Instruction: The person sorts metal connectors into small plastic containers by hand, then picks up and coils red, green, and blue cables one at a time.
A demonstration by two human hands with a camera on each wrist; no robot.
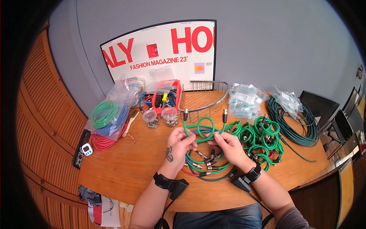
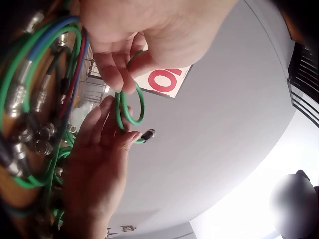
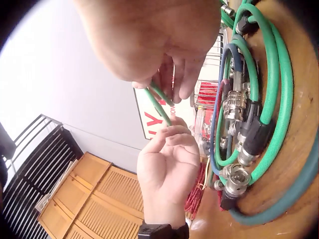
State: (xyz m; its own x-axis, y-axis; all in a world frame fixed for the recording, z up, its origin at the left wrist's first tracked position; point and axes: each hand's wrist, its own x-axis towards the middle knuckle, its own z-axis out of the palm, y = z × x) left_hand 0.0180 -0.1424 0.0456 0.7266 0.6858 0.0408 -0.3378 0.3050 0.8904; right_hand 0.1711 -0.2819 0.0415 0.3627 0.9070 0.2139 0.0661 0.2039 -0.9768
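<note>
A green cable (image 1: 206, 119) is held up between both hands in the head view, bent into a small loop, its two metal-tipped ends pointing up. The left hand (image 1: 178, 147) pinches its left side between thumb and fingers. On the right side, the right hand (image 1: 232, 149) pinches it the same way. In the left wrist view the green loop (image 2: 142, 107) hangs between the fingertips of both hands. Below the hands lies a pile of green, blue, red and dark cables with metal connectors (image 1: 209, 164).
Coiled green cables (image 1: 263, 133) lie to the right, beside a dark green coil (image 1: 309, 133) and small clear bags (image 1: 246, 101). Behind stand a wire basket (image 1: 206, 108), a red bin (image 1: 177, 95) and clear cups (image 1: 169, 116). Bagged cables (image 1: 106, 114) lie at the left.
</note>
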